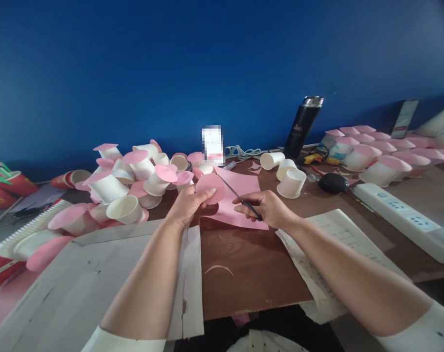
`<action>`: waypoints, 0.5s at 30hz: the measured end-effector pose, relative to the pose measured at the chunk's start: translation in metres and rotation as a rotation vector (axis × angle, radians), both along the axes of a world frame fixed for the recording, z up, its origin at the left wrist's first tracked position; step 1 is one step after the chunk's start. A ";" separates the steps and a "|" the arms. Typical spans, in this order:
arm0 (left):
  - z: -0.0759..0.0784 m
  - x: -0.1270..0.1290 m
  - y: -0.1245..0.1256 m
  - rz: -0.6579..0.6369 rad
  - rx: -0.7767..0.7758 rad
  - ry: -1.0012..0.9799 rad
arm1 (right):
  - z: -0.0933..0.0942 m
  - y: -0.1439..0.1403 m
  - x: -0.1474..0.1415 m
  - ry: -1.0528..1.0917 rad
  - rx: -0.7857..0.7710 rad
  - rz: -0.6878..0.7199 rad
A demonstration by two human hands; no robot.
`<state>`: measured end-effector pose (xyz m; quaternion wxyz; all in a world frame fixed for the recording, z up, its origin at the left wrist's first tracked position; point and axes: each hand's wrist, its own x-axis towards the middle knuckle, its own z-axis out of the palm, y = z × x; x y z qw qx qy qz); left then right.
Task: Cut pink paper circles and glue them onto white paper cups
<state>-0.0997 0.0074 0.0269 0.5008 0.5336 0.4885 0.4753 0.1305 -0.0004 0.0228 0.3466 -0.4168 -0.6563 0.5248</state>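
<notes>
Between the thumb and fingers of my left hand (187, 203) is a pink paper disc (209, 188), held upright over the desk. My right hand (267, 208) is closed round the dark handles of a pair of scissors (240, 196). Their blades point up and to the left, towards the disc's right edge; I cannot tell whether they touch it. Beneath both hands lies a larger sheet of pink paper (243, 188). A thin curved pink offcut (219, 269) rests on the brown desk (240, 288) nearer to me.
Several paper cups topped with pink discs (112, 186) crowd the left, and more stand in rows (386, 159) at the right. Bare white cups (292, 183), a black flask (304, 128) and a power strip (401, 215) are on the right side. Cardboard (97, 278) covers the front left.
</notes>
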 end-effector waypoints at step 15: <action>-0.005 0.001 0.005 0.103 -0.007 -0.118 | 0.004 0.002 -0.002 0.054 -0.099 -0.061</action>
